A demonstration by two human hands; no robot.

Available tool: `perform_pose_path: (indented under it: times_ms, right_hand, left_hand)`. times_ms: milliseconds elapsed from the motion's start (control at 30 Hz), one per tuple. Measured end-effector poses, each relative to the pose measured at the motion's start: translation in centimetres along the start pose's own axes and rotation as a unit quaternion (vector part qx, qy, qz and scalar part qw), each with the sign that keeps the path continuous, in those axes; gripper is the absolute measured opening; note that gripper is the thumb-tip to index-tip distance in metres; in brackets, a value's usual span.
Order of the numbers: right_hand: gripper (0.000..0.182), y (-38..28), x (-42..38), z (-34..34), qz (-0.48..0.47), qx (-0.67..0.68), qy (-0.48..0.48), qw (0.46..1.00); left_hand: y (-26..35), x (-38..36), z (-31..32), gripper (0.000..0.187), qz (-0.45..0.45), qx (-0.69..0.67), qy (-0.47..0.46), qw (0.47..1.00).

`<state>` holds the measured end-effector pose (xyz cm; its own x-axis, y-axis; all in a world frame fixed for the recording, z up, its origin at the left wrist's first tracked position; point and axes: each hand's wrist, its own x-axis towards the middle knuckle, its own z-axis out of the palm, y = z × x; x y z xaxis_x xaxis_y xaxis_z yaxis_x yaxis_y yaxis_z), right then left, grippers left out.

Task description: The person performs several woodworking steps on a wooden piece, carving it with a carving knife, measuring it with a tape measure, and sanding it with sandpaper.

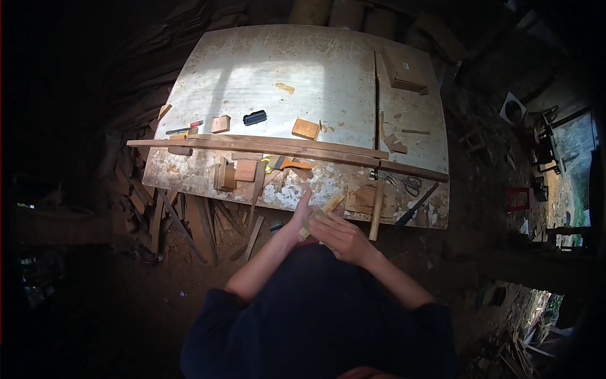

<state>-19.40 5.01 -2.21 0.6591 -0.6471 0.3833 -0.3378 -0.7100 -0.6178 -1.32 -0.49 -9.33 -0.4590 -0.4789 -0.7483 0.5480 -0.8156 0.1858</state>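
Just off the near edge of the worktable, both hands meet at a small pale-yellow wood piece (333, 203). My left hand (298, 218) grips it from the left side, thumb pointing up. Across its top lie the closed fingers of my right hand (344, 239), pressed onto the piece. A thin greenish patch shows at the right fingertips, too small to name. Right of the hands, a wooden handle (377, 211) sticks out past the table edge. Scissors (412, 185) and a dark rod-like tool (416, 205) lie farther right.
Long wooden strips (271, 147) run across the worktable (252, 76). Around them lie wood blocks (245, 170), an orange-handled tool (293, 164), a black case-like object (255, 117) and a cardboard-coloured box (404, 69). Scrap wood (205, 227) leans and lies below the table's left side.
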Motion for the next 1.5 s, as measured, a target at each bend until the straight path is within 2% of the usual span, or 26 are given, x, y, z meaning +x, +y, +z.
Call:
perform_pose_path:
  times_ms: [67, 133, 167, 233, 300, 367, 400, 500, 533, 633, 700, 767, 833, 900, 933, 1000, 1033, 1067, 1133, 1167, 1200, 1267, 1333, 1367, 1433, 1500]
  right_hand:
    - [0.048, 4.7, -0.5, -1.2, 0.042, -0.081, 0.029, 0.995]
    - [0.049, 5.3, -0.6, -1.4, 0.084, -0.133, 0.042, 0.987]
    - [0.048, 3.9, -0.1, -1.0, 0.046, -0.091, 0.024, 0.995]
    - [0.046, 0.3, -0.3, 0.3, -0.019, -0.007, -0.007, 1.0]
    - [0.046, 1.7, 0.2, -0.5, -0.007, -0.031, 0.009, 0.999]
    - [0.047, 5.5, 0.1, -1.3, 0.069, -0.107, 0.047, 0.991]
    - [0.052, 6.2, -0.4, -0.7, 0.087, -0.109, 0.051, 0.989]
    - [0.046, -0.7, -0.3, 0.5, -0.012, 0.03, 0.003, 0.999]
    - [0.042, -0.7, -0.2, 0.2, -0.03, 0.04, -0.003, 0.999]
    - [0.047, 4.5, 0.4, -1.1, 0.103, -0.104, 0.069, 0.987]
    - [0.047, 2.9, 0.3, -0.4, 0.067, -0.057, 0.048, 0.995]
    - [0.046, -0.5, -0.5, 0.7, -0.005, 0.054, 0.005, 0.999]
    - [0.048, 2.7, -0.6, -0.1, 0.017, -0.011, 0.009, 1.0]
    - [0.051, 5.9, -0.7, -0.9, 0.094, -0.128, 0.044, 0.986]
    - [0.052, 3.9, -0.2, -0.5, 0.095, -0.086, 0.054, 0.99]
    - [0.048, 0.9, -0.4, 0.4, 0.026, 0.003, 0.023, 0.999]
    - [0.046, 0.5, -0.5, 0.5, -0.003, 0.019, 0.013, 1.0]
    - [0.047, 2.4, -0.8, 0.2, 0.034, -0.025, 0.023, 0.999]
    - [0.049, 6.4, -1.7, -0.8, 0.1, -0.101, 0.03, 0.989]
    - [0.05, 4.8, -1.4, -0.7, 0.081, -0.066, 0.02, 0.994]
    - [0.05, 2.7, -1.1, -0.2, 0.056, -0.031, 0.013, 0.998]
    - [0.05, -0.1, -1.0, 0.4, 0.014, 0.041, -0.021, 0.999]
    - [0.05, 3.1, -0.8, -0.6, 0.048, -0.023, 0.018, 0.998]
    - [0.051, 4.5, -0.9, -1.1, 0.068, -0.05, 0.034, 0.996]
    - [0.049, 4.3, -0.6, -1.3, 0.074, -0.069, 0.017, 0.995]
    - [0.046, 0.5, -0.6, -0.5, 0.035, 0.002, 0.0, 0.999]
  left_hand:
    - [0.5, 0.2, -3.1, 0.106, -0.002, 0.038, -0.204, 0.978]
    - [0.1, 1.4, -4.6, 0.106, -0.026, 0.06, -0.185, 0.98]
    - [1.0, 1.0, -3.7, 0.107, -0.03, 0.074, -0.178, 0.981]
    - [0.6, -1.7, 1.7, 0.105, -0.025, 0.013, -0.019, 0.999]
    - [0.8, -2.0, 2.8, 0.107, -0.015, 0.012, -0.015, 1.0]
    - [0.9, 0.0, -2.3, 0.114, -0.008, 0.066, -0.158, 0.985]
    - [1.0, 0.5, -2.9, 0.119, -0.015, 0.074, -0.174, 0.982]
    - [0.9, -2.3, 1.5, 0.117, -0.024, 0.023, -0.074, 0.997]
    - [1.0, -1.9, 0.8, 0.116, -0.024, 0.021, -0.118, 0.993]
    - [1.2, 0.1, -2.5, 0.127, 0.01, 0.085, -0.216, 0.973]
    - [1.1, 0.9, -3.1, 0.12, -0.008, 0.052, -0.189, 0.981]
    - [0.8, -2.0, 0.8, 0.113, -0.024, 0.031, -0.085, 0.996]
    - [0.7, -2.0, 1.9, 0.113, -0.018, -0.011, -0.093, 0.995]
    - [0.3, 2.3, -5.1, 0.116, -0.032, -0.022, -0.329, 0.944]
    - [0.1, 2.9, -5.7, 0.114, -0.034, 0.004, -0.298, 0.954]
    - [0.2, -1.3, 1.5, 0.109, -0.024, -0.031, -0.051, 0.998]
    - [0.0, -1.3, 0.2, 0.108, -0.006, 0.034, -0.037, 0.999]
    - [-0.2, -1.3, -1.0, 0.106, 0.009, 0.099, -0.021, 0.995]
    - [-0.8, 1.6, -4.6, 0.103, -0.045, -0.004, -0.247, 0.968]
    - [-0.9, 2.3, -5.6, 0.101, -0.065, -0.057, -0.354, 0.931]
    - [-0.9, 2.7, -6.6, 0.103, -0.043, 0.003, -0.308, 0.95]
    - [-0.4, -2.3, 1.2, 0.104, -0.032, -0.029, -0.076, 0.996]
    - [-0.1, -3.2, 2.1, 0.107, -0.002, 0.032, 0.004, 0.999]
    - [-0.3, -0.9, -0.8, 0.108, -0.045, -0.011, -0.178, 0.983]
    - [-0.2, 3.4, -5.5, 0.108, -0.109, -0.093, -0.517, 0.844]
    - [-0.1, 1.0, -3.3, 0.109, -0.077, -0.078, -0.316, 0.942]
